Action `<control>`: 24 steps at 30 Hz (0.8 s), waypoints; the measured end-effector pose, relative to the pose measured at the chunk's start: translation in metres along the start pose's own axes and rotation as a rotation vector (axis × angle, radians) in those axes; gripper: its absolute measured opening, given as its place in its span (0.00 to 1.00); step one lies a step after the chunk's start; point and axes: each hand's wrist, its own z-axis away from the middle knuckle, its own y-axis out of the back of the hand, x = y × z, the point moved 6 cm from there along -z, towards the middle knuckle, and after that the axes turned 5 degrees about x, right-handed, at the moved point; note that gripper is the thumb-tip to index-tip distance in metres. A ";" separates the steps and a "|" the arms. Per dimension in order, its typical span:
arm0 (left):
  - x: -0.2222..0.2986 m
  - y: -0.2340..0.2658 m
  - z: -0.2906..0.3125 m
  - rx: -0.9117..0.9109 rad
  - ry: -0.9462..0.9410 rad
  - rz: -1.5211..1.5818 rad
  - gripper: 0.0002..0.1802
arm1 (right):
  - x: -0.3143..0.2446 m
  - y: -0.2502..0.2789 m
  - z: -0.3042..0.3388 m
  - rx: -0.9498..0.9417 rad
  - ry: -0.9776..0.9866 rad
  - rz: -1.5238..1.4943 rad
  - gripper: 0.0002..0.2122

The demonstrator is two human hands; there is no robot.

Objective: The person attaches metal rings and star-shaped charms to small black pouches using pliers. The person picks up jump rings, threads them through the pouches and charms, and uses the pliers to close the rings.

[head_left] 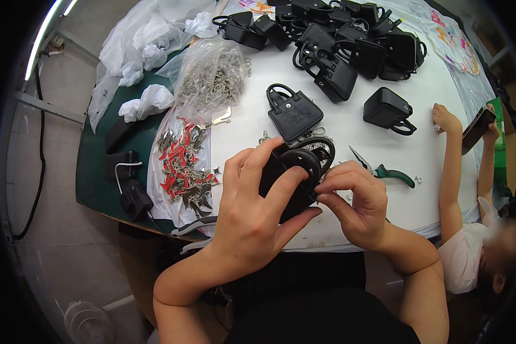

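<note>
A small black handbag (297,198) is held over the near edge of the table by my left hand (249,209), whose fingers wrap round its body. Its looped handles point away from me, up and to the right. My right hand (358,206) pinches with thumb and forefinger at the bag's right side; whatever lies between those fingertips is too small or hidden to make out. Just beyond, another small black handbag (295,116) lies flat with its handles up. Green-handled pliers (393,174) rest to the right of my right hand, jaws pointing away.
Many black mini handbags (355,54) are heaped at the back, one (387,109) apart. To the left lie a clear bag of metal clasps (212,80), red and silver charms (183,163) and grey-handled pliers (195,225). At right, another person's arm (452,166) rests on the table; a phone (479,127) is held there.
</note>
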 end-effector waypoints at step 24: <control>-0.067 0.025 0.133 -0.047 0.275 -0.305 0.21 | -0.023 -0.013 -0.001 -0.148 0.259 0.226 0.11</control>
